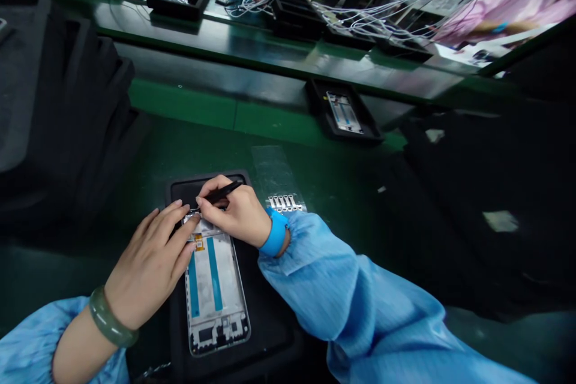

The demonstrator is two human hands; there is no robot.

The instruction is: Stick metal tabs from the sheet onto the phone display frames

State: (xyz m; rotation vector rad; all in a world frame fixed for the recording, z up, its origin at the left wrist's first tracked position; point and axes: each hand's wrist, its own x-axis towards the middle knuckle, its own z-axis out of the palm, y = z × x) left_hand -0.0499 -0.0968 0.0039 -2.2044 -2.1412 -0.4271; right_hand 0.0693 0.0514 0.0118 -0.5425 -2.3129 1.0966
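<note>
1. Nearest, the left hand [150,264], a green bangle [112,321] at its wrist, lies with fingers spread, fingertips on the upper end of the phone frame [217,294].
2. The right hand [236,210], wearing a blue wristband [275,233], is closed around a black pen-like tool [222,192], angled at the frame's upper end; the hands nearly meet there.
3. The frame lies in a black tray [270,318] on the green counter [333,183].
4. Just beyond the right wrist is a clear sheet [272,171] with small metallic pieces [284,201].
5. Farther off, another tray [371,123] holds a second frame [344,112].
</note>
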